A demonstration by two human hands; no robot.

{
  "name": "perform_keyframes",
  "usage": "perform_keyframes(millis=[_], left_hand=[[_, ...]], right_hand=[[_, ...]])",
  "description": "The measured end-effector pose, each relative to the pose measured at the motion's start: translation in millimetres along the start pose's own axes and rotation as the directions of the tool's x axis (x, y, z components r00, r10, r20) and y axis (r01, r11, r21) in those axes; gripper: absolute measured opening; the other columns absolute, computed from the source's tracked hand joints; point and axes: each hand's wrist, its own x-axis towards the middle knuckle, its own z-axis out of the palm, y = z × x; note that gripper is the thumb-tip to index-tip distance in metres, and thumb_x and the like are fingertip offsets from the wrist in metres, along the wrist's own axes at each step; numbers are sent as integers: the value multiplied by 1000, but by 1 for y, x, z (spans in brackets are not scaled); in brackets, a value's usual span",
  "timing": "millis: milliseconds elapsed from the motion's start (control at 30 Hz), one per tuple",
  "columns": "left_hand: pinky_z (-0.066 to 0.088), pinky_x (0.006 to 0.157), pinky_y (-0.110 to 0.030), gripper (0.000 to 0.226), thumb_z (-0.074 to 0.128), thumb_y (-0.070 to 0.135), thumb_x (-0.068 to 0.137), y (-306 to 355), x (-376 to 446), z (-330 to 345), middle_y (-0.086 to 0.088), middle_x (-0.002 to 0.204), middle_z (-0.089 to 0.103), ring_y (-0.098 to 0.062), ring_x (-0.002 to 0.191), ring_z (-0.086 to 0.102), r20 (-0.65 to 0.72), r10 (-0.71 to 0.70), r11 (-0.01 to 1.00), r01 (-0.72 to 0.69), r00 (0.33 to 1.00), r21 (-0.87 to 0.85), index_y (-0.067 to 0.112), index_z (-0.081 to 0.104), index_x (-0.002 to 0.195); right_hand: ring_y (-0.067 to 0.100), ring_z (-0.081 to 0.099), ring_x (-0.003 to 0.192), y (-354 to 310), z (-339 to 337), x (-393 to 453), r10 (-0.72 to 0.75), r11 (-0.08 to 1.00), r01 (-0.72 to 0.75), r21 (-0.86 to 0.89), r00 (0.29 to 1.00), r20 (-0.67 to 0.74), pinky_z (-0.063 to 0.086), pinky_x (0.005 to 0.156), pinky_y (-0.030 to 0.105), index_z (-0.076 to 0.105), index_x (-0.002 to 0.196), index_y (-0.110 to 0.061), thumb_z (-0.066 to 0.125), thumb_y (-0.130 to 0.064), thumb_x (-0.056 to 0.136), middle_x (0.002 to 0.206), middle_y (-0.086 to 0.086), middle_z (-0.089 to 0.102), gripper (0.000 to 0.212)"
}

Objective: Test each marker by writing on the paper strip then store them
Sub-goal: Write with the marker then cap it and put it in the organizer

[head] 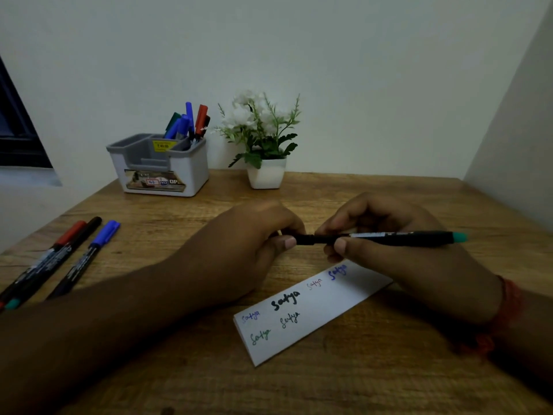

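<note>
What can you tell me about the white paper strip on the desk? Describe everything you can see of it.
The long white paper strip lies flat and slanted on the brown wooden desk, below both hands. One word is handwritten on it six times: twice in blue, once each in thick black, thin dark ink, green and faint red. Its right half is blank. The right hand hides its far end; whether it touches the paper is unclear.

A black marker with a teal end, a white paper strip, a wood-grain brown table.
</note>
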Motion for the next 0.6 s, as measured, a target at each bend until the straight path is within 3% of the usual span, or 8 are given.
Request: perform_keyframes(millis=[100,300,467,600], left_hand=[[40,72,-17,17,55,26,95,-1,0,0,22,93,55,1,89,51,-8,20,1000,-20,1000,15,34,64,107],[43,71,-20,22,47,35,92,-2,1,1,23,93,55,1,89,51,-9,59,998,-59,998,25,36,63,107],[43,70,-23,22,45,37,90,-2,0,0,20,93,57,0,87,51,-25,60,998,-60,998,4,35,62,103],[38,67,-18,21,44,37,90,1,0,1,19,90,55,0,86,49,-27,88,995,-87,996,47,34,62,101]], right_hand=[[17,76,86,3,-1,1,-4,999,4,35,1000,6,61,79,29,68,88,-15,73,-3,83,102,-2,77,14],[22,73,92,4,-2,3,-58,996,60,-59,998,37,58,88,52,74,92,-19,77,-7,81,102,2,73,16],[25,74,95,6,-5,2,-64,996,60,64,996,60,59,90,42,75,103,-5,61,4,91,102,9,72,20],[18,76,86,5,-2,2,-47,998,46,47,998,29,60,81,26,71,98,-8,69,-3,87,91,9,77,12]])
